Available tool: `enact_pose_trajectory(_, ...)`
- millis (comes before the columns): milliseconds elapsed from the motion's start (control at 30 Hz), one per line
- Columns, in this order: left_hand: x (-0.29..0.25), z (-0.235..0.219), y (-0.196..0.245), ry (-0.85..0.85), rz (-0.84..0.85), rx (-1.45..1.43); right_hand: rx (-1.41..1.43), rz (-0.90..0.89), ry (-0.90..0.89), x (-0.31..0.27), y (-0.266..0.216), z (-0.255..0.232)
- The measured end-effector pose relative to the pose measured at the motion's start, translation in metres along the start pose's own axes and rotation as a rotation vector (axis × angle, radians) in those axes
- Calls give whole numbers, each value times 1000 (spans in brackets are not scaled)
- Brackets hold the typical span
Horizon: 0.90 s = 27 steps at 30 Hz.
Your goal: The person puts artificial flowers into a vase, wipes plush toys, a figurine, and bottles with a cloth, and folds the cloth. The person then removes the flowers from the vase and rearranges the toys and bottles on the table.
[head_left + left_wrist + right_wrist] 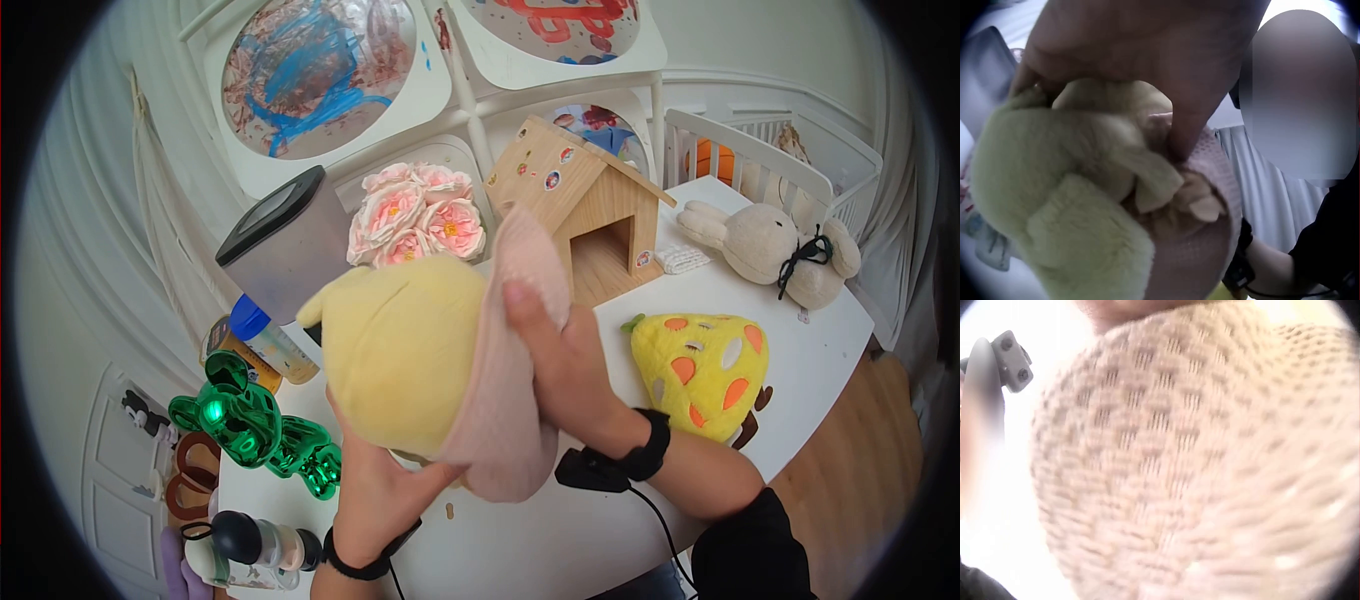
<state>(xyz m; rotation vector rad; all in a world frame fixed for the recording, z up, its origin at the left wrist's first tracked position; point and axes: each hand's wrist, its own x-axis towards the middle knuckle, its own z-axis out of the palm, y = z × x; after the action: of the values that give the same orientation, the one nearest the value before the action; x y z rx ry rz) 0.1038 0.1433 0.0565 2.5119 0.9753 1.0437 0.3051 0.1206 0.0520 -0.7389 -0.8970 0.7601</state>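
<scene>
A pale yellow plush toy [400, 350] is held up over the table with both hands, its far side hidden. Against its right side sits a pink bucket hat [505, 400], whose open-weave knit fills the right wrist view [1166, 437]. My left hand [385, 490] grips the plush from below; in the left wrist view its fingers and thumb straddle the plush's soft fur [1054, 162], near the hat's inside. With the thumb on the brim, my right hand [570, 375] grips the pink hat from the right.
On the white table [830, 340] stand a wooden toy house [600, 200], pink flowers [420, 215] and a grey bin [280, 245]. A green shiny bear figure [240, 420] lies left, a yellow strawberry-shaped plush [700, 370] right, a beige bunny [760, 245] behind it. Bottles [260, 545] stand front left.
</scene>
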Motion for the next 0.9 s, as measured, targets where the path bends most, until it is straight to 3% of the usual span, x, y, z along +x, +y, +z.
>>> enact_pose_trajectory(33, 2, -3, -12, 12, -6, 2, -27, -43, -86, -3, 1, 3)
enact_pose_trajectory(100, 11, -12, -35, -266, -135, -500, -17, -26, -166, -8, -15, 3)
enact_pose_trajectory(167, 14, -19, -49, -272, -230, -606, 149, 125, -287, -9, -25, 4)
enact_pose_trajectory(233, 8, -12, -73, -233, -395, -965, 132, 130, -312, -9, -22, 3)
enact_pose_trajectory(267, 8, -8, -77, -227, -389, -962, 112, 137, -321, -9, -21, 2)
enact_pose_trajectory(333, 10, -4, -82, -253, -258, -1635, 97, 128, -328, -11, -18, 3)
enact_pose_trajectory(367, 10, -3, -84, -252, -256, -1632, 81, 127, -332, -12, -16, 3)
enact_pose_trajectory(433, 11, -3, -84, -87, -340, -1244, 34, 71, -354, -15, -11, 3)
enact_pose_trajectory(467, 14, -2, -81, -84, -348, -1240, -14, 17, -370, -16, -8, 4)
enact_pose_trajectory(533, 23, 2, -73, 192, -389, -1445, -19, -34, -338, -19, -9, 5)
enact_pose_trajectory(600, 28, 3, -72, 232, -355, -1486, -28, -91, -310, -20, -8, 4)
enact_pose_trajectory(667, 29, 2, -73, 292, -332, -1509, -141, -288, -47, -18, -6, 2)
enact_pose_trajectory(700, 28, 1, -74, 298, -333, -1507, -140, -285, -52, -16, -8, 5)
enact_pose_trajectory(767, 27, 3, -77, 240, -102, -1648, 97, -268, 224, -7, -18, 11)
enact_pose_trajectory(800, 33, -1, -77, 87, 137, -1705, 121, -252, 223, -2, -16, 6)
enact_pose_trajectory(833, 32, -1, -69, 108, 136, -1741, 120, -249, 222, -4, -16, 1)
enact_pose_trajectory(900, 28, -4, -66, 125, 134, -1781, 48, -101, -1, -12, -16, -5)
